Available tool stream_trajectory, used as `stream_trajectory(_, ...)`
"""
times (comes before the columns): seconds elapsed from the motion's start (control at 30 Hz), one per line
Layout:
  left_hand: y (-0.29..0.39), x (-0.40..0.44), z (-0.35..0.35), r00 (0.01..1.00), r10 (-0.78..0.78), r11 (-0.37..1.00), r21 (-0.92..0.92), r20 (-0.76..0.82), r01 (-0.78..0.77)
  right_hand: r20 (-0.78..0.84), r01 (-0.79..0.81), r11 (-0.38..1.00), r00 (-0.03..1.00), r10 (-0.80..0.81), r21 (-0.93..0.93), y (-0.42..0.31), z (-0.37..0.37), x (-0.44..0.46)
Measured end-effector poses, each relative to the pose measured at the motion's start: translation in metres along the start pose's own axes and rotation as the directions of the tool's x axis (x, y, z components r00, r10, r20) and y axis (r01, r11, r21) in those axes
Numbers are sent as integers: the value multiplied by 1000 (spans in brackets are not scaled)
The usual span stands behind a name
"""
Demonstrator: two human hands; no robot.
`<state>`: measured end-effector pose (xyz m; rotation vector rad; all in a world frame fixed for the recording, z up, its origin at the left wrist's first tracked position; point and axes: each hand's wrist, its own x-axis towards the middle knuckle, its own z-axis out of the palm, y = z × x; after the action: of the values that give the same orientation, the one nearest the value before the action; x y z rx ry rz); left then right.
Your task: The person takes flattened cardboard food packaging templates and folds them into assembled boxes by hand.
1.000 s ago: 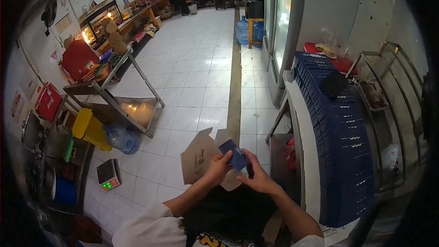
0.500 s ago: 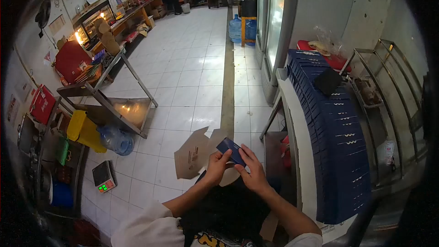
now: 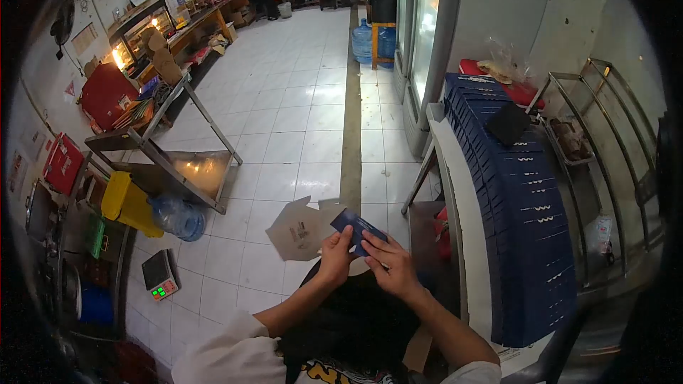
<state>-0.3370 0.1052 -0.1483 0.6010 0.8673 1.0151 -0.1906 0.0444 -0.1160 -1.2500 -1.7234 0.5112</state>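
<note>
In front of my lap, both hands are closed on a small dark blue folded card (image 3: pixel 352 218) with faint pale print. My left hand (image 3: pixel 336 254) pinches its near left side, thumb on top. My right hand (image 3: pixel 391 263) grips the right end, fingers across the upper face; its underside is hidden. Just beyond the left hand is a beige cardboard sheet (image 3: pixel 288 231) with angled flaps and small printing, apparently resting by my knees. To my right, long overlapping rows of similar dark blue cards (image 3: pixel 512 199) with white wavy marks cover a white table (image 3: pixel 473 256).
A black pad (image 3: pixel 508 126) lies on the blue rows, beside a metal rack (image 3: pixel 569 85). At left stand a scale (image 3: pixel 160 274) with green lights, a water jug (image 3: pixel 178 218), a yellow bin (image 3: pixel 128 203) and a metal-legged frame (image 3: pixel 217 128). Two people sit far back.
The blue card has tilted and shifted slightly left, and my right fingers now lie across its face. The cardboard sheet has moved a little left and up. The far seated people have shifted posture.
</note>
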Motion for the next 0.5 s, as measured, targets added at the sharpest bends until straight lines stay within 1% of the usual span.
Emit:
stream_trajectory(0.03,-1,-2,0,1000,-2,1000,3,1,2,18,-19,998,1000,18,54,1,1,-2)
stream_trajectory(0.07,0,-5,-1,1000,22,999,42,7,-22,16,-20,998,1000,19,56,-1,2,-3)
stream_trajectory(0.13,2,-8,1,999,50,995,82,12,-51,-82,-45,998,995,49,41,-5,7,-4)
stream_trajectory(0.17,3,-11,3,999,51,995,85,8,-52,-80,-44,998,996,48,46,-5,8,-4)
stream_trajectory(0.23,2,-14,2,999,54,995,87,1,-54,-92,27,1000,995,-27,-3,-4,9,-4)
stream_trajectory(0.27,1,-14,1,998,66,993,99,-1,-65,-93,28,1000,995,-29,-5,-5,8,-4)
stream_trajectory(0.37,1,-19,6,996,90,988,125,24,-92,-129,-5,1000,992,7,19,-9,11,-5)
stream_trajectory(0.43,3,-24,7,994,106,985,136,38,-111,-171,-57,998,983,62,32,-10,15,-8)
stream_trajectory(0.5,4,-24,9,992,112,980,157,53,-119,-169,-51,999,984,49,-5,-11,15,-6)
